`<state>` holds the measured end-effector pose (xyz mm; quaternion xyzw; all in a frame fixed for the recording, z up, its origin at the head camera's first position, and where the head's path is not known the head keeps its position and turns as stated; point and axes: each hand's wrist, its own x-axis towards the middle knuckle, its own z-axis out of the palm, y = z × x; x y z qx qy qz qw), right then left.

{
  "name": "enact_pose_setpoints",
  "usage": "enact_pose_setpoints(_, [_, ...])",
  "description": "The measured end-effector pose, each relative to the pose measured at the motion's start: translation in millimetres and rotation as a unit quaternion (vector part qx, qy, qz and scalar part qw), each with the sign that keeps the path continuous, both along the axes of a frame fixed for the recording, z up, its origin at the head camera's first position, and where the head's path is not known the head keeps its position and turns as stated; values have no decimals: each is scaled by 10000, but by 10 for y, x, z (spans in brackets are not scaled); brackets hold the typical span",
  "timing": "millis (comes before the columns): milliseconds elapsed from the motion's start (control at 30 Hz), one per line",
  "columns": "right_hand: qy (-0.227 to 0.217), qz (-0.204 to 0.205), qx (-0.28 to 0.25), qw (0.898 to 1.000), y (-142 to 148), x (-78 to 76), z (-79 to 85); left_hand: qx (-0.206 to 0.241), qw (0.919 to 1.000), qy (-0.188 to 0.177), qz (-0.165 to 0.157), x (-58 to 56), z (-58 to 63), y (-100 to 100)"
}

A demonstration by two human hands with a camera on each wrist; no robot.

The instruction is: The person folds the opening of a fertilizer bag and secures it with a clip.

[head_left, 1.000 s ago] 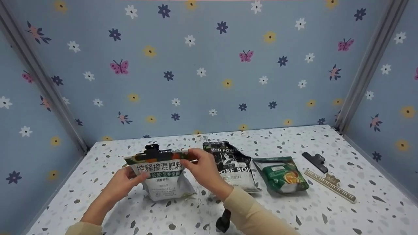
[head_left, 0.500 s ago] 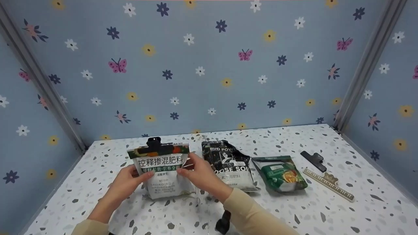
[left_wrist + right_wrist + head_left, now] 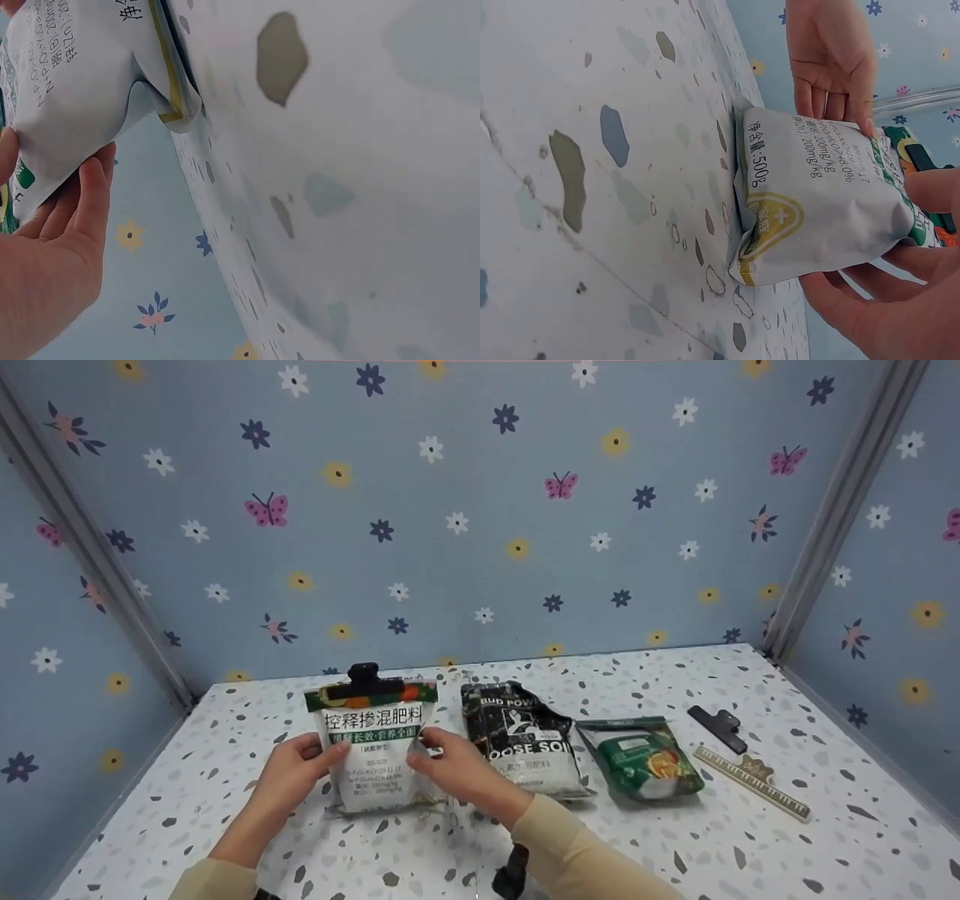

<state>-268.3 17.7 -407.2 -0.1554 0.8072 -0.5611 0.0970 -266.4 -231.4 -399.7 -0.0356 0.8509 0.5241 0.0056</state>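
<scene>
A white fertilizer bag [image 3: 382,772] with dark printed characters stands upright at the left part of the speckled table. Across its folded top band sits a black clip [image 3: 365,681]. My left hand [image 3: 291,771] holds the bag's left side, thumb on the front face and fingers behind. On the opposite side, my right hand [image 3: 459,767] grips it in the same way. The right wrist view shows the bag [image 3: 817,195] between both hands, its lower edge at the table top. In the left wrist view, the fingers [image 3: 94,199] curl behind the bag.
Right of the held bag lies a black-and-white soil bag [image 3: 517,735], then a green pouch [image 3: 649,765] with an orange fruit print. Farther right are a loose black clip [image 3: 720,729] and a long gold clip [image 3: 754,784]. Flower-patterned walls [image 3: 480,510] enclose the table.
Both hands slid down the bag's sides from near its top; the right hand left the top band. The bag turned to face forward and stands straighter, its top shifted slightly right.
</scene>
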Motion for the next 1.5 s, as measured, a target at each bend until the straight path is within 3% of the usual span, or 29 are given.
enact_pose_setpoints(533, [-231, -7, -195, 9995, -21, -25, -53, -362, 9984, -294, 318, -32, 34, 15])
enact_pose_setpoints(800, [-374, -5, -121, 9992, -62, -8, -104, -619, 9959, -573, 324, -35, 51, -28])
enact_pose_setpoints(1100, [-652, 306, -228, 9971, -97, 9, -114, -872, 9914, -893, 381, -27, 35, -69])
enact_pose_setpoints(1500, [-724, 446, -172, 9962, -108, 8, -160, -857, 9869, -1335, 300, -48, 21, -59])
